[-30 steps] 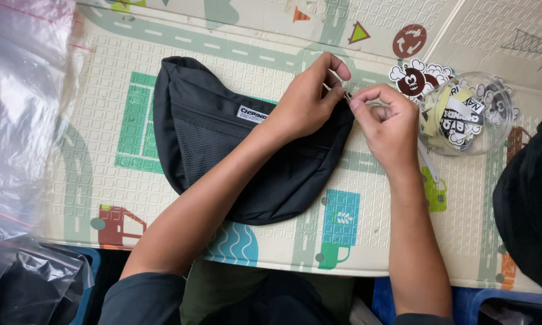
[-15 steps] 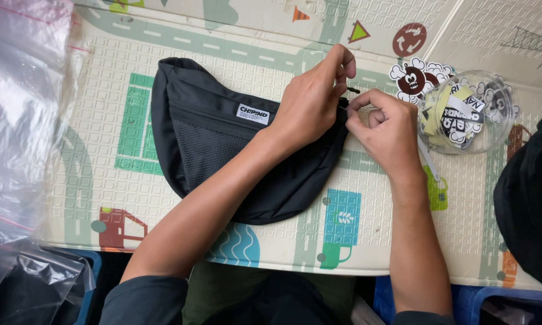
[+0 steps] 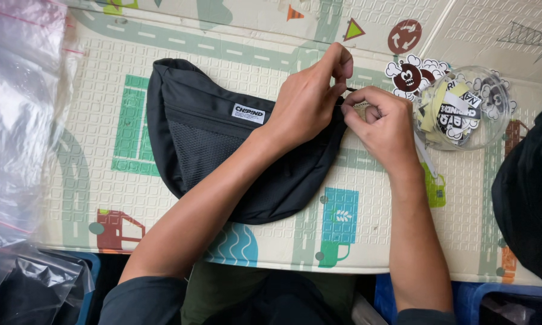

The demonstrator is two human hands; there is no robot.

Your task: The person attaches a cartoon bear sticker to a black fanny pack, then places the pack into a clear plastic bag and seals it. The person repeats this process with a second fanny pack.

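The fingers (image 3: 342, 103) of both hands pinch together on something small at the right tip of the black waist bag (image 3: 223, 156); what they clamp is too small to tell, likely a zipper pull or tag. The left hand (image 3: 310, 99) presses across the bag, the right hand (image 3: 382, 123) meets it from the side. The bag lies flat on a road-print play mat (image 3: 102, 90). Done well, the left hand pins the fabric taut. A clear bowl of stickers (image 3: 463, 108) sits just beside.
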